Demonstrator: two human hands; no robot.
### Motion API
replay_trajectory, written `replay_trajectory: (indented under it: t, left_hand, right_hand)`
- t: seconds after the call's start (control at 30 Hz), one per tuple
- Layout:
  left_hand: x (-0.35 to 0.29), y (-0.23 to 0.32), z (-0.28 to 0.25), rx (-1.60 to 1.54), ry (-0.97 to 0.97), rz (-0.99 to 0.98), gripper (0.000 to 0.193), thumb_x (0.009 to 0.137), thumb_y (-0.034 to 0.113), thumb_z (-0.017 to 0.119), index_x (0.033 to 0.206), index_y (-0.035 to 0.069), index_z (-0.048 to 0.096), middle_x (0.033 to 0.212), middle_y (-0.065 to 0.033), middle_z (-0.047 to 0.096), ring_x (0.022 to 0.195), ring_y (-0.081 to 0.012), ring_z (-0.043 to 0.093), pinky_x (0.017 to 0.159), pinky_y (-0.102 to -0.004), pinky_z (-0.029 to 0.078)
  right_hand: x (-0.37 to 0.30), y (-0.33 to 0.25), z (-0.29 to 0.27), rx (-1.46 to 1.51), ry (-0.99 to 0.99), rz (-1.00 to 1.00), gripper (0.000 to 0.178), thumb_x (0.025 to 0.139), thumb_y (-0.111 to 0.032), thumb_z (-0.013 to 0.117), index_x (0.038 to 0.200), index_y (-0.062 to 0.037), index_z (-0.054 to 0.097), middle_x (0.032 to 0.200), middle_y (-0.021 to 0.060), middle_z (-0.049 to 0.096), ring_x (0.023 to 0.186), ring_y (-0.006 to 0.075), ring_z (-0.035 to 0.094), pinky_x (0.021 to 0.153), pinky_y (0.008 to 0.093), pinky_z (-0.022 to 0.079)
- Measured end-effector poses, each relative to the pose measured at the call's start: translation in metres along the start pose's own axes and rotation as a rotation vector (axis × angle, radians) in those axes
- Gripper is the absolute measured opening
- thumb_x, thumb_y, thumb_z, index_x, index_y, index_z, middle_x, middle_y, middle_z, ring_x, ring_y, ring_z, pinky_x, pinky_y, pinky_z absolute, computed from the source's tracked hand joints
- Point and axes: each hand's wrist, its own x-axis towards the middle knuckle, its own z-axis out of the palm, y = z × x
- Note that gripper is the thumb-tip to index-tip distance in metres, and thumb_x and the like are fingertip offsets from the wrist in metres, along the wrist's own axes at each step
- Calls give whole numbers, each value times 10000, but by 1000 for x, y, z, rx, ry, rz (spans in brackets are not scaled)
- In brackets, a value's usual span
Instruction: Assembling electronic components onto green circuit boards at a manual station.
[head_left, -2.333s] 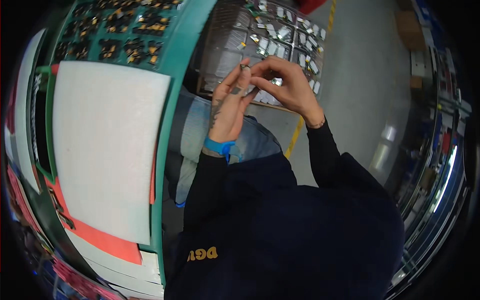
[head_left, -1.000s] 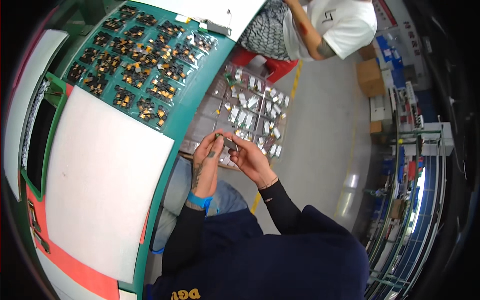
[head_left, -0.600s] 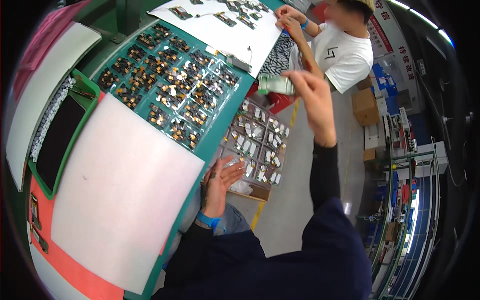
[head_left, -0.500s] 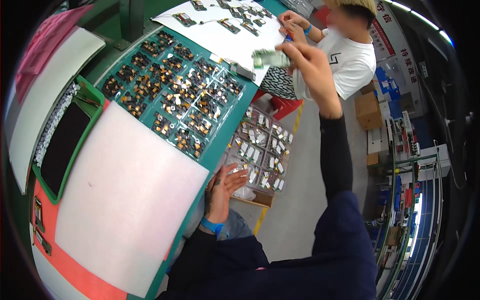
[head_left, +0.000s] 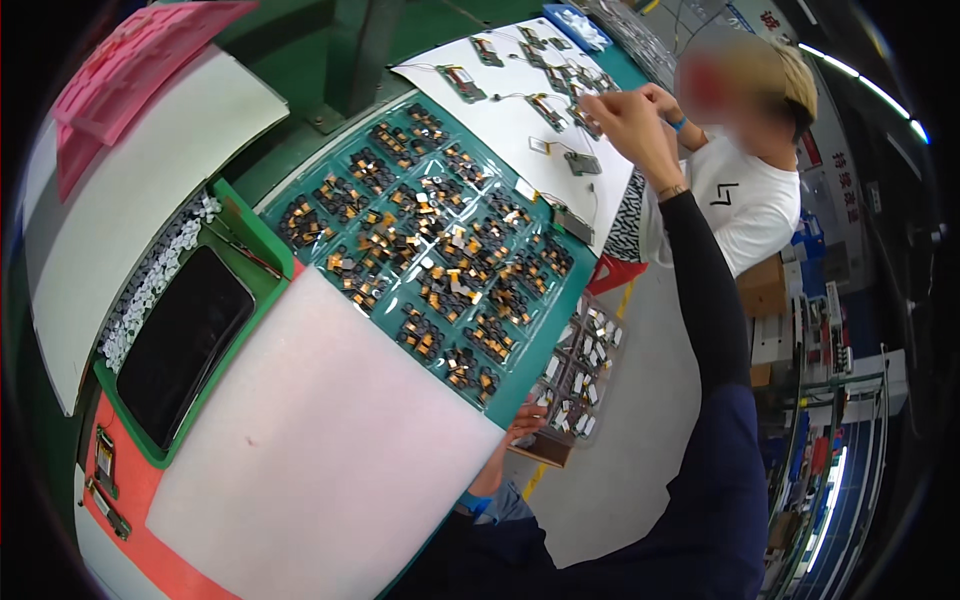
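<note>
My right hand [head_left: 637, 128] reaches over the far white sheet [head_left: 470, 125], its fingers bent together; what they hold, if anything, is hidden. Just below it on the sheet lies a green circuit board [head_left: 580, 162] with a thin wire to a small pale piece [head_left: 540, 146]. Several more boards with wires [head_left: 546, 112] lie around. At the table's near edge, my left hand [head_left: 524, 422] is partly hidden by the tabletop; its visible fingers look stretched out and apart. It is beside a lower tray [head_left: 600, 350] of small white-and-green parts.
Clear trays [head_left: 400, 225] of small black-and-orange parts cover the table's middle. A pale foam sheet [head_left: 330, 450] lies nearer. A green bin [head_left: 280, 260] at left holds white bits and a black panel [head_left: 185, 345]. A co-worker [head_left: 745, 190] sits at the far right, hands close to mine.
The view has shifted, so the table sits further right. The green board that was in my right hand now appears to lie on the white sheet. My left hand is more hidden by the table edge.
</note>
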Motion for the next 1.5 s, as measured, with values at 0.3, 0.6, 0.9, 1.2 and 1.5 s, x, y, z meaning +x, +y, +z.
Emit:
replay_trajectory:
  t: [0.3, 0.6, 0.9, 1.2, 1.5]
  left_hand:
    - [-16, -26, -15, 12, 39, 40, 525, 1106, 446, 475, 1298, -26, 602, 1138, -163, 714, 998, -234, 699, 939, -332, 556]
    - [-165, -30, 61, 863, 51, 875, 331, 953, 132, 714, 1269, 43, 673, 1073, -67, 719, 817, -188, 686, 707, -340, 542]
    - [-278, 47, 90, 442, 403, 1390, 577, 901, 128, 689, 1406, -92, 516, 1312, -251, 620, 1248, -359, 584, 1120, -443, 440]
    - [-270, 63, 60, 357, 201, 971, 662, 931, 266, 766, 1432, -93, 525, 1421, -299, 579, 1289, -381, 599, 1120, -455, 467]
    - [-247, 67, 77, 289, 443, 918, 531, 936, 206, 640, 1355, -113, 572, 1376, -319, 602, 1282, -439, 602, 1116, -522, 473]
  right_hand:
    - [65, -132, 93, -103, 114, -195, 628, 776, -553, 797, 1043, 14, 762, 836, 139, 758, 704, 300, 719, 655, 360, 553]
    - [-109, -214, -8, 497, 339, -223, 211, 902, -191, 798, 945, 6, 734, 891, 57, 721, 789, 126, 650, 731, 248, 523]
    - [-361, -266, -17, 1179, 195, -863, 212, 811, -117, 805, 789, -74, 599, 1029, 159, 741, 905, 284, 720, 805, 376, 571]
    - [-413, -277, 18, 1716, -255, -313, 180, 742, 17, 850, 847, -6, 706, 1028, 163, 757, 898, 259, 692, 871, 359, 540]
    - [-414, -265, 30, 1597, -174, -309, 232, 763, 14, 839, 957, -7, 716, 1146, 131, 735, 918, 226, 671, 853, 326, 527]
